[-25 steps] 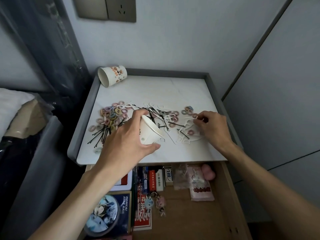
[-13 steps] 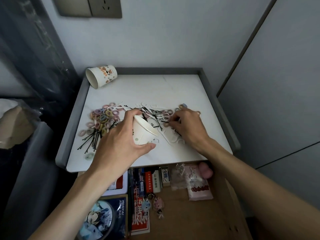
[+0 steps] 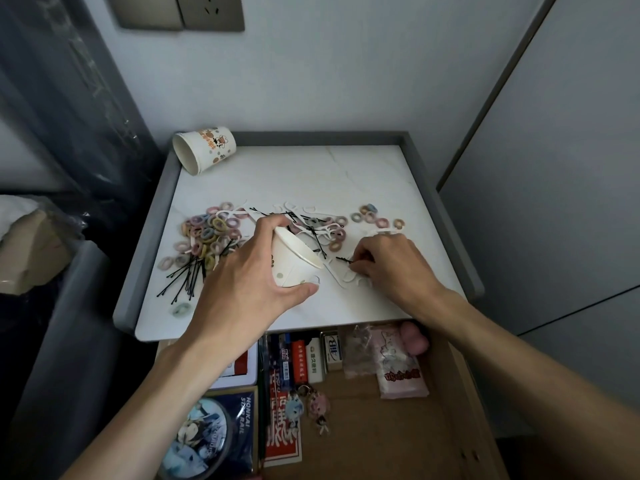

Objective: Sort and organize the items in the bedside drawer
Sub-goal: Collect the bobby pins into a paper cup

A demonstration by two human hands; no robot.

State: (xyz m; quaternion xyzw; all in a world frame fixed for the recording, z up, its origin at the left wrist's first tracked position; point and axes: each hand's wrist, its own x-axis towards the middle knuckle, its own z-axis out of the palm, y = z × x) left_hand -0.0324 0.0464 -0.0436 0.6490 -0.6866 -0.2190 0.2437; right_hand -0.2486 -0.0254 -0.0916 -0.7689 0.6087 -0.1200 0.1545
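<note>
The left hand [image 3: 242, 285] grips a white paper cup [image 3: 296, 263] on the tabletop [image 3: 311, 174]. Its fingers curl over the far side and its thumb presses the near side. The cup is tilted, with its open mouth turned to the right. Just to the right of the cup, the right hand [image 3: 391, 268] has its fingers curled down and pinches one end of a black bobby pin [image 3: 344, 260]. The pin lies flat, pointing left toward the cup's rim.

White floss picks [image 3: 346, 280] lie under and beside that pin, and more are tangled with loose black pins just beyond the cup. To the left of the left hand sits a heap of pastel hair ties [image 3: 207, 233]. A bundle of pins [image 3: 185, 277] fans out toward the near left edge. A smaller group of ties [image 3: 372, 216] lies at the far right, apart from the heap. A second cup [image 3: 204, 152] with a printed pattern lies on its side in the far left corner, touching the grey raised rim.

Below the near edge the drawer [image 3: 381, 441] stands open. Its far end holds a row of small boxes [image 3: 313, 358] standing side by side, with a pink tissue pack [image 3: 401, 375] to their right. Two figure keychains [image 3: 308, 407] lie nearer, and a dark blue box [image 3: 207, 438] with a round picture is at the near left.
</note>
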